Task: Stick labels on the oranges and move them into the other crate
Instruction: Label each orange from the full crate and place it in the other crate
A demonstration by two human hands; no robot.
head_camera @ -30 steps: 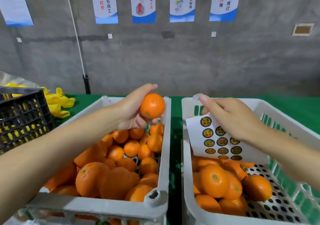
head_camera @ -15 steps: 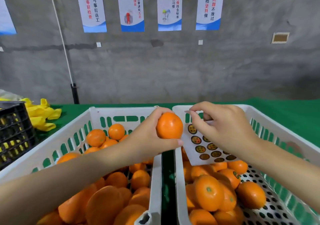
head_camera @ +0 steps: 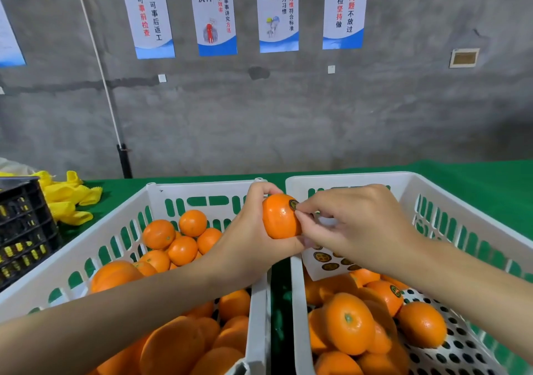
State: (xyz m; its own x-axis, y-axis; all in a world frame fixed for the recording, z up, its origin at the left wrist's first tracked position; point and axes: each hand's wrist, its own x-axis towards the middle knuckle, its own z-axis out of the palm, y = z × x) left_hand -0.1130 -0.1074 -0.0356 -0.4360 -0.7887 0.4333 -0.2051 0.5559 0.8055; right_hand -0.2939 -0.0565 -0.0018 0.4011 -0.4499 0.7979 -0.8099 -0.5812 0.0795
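At frame centre the left hand (head_camera: 248, 239) grips the orange (head_camera: 278, 220) just left of the right crate (head_camera: 346, 176), while the right hand (head_camera: 360, 224) fingers (head_camera: 306, 208) pinch the label (head_camera: 293, 204) onto its upper right side.

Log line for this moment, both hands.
step: labelling | left hand: holds orange | right hand: pinches label against it | status: not yet crated

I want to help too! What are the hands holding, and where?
The left hand grips an orange around its left side and underside; the right hand pinches a label on its top.
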